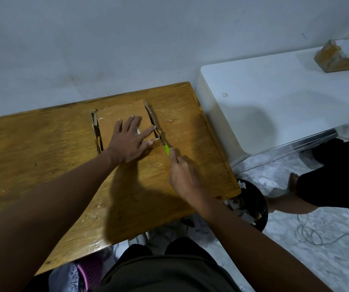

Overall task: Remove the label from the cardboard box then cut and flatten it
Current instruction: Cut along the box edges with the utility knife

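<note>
Left hand (129, 142) presses flat on the cardboard box (125, 123); right hand (185, 178) grips a green-handled cutter (166, 149) (blade at the box's corner beside the left fingertips).

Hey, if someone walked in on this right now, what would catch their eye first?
Probably the left hand pressed flat on the cardboard box in the middle of the wooden table, while the right hand works a green cutter at the box's near right corner. Next, the black bin of scraps past the table's right end.

Box (123, 121) on table (43, 148), cutter (166, 150) at its R corner, bin (253, 207) R of table
</note>
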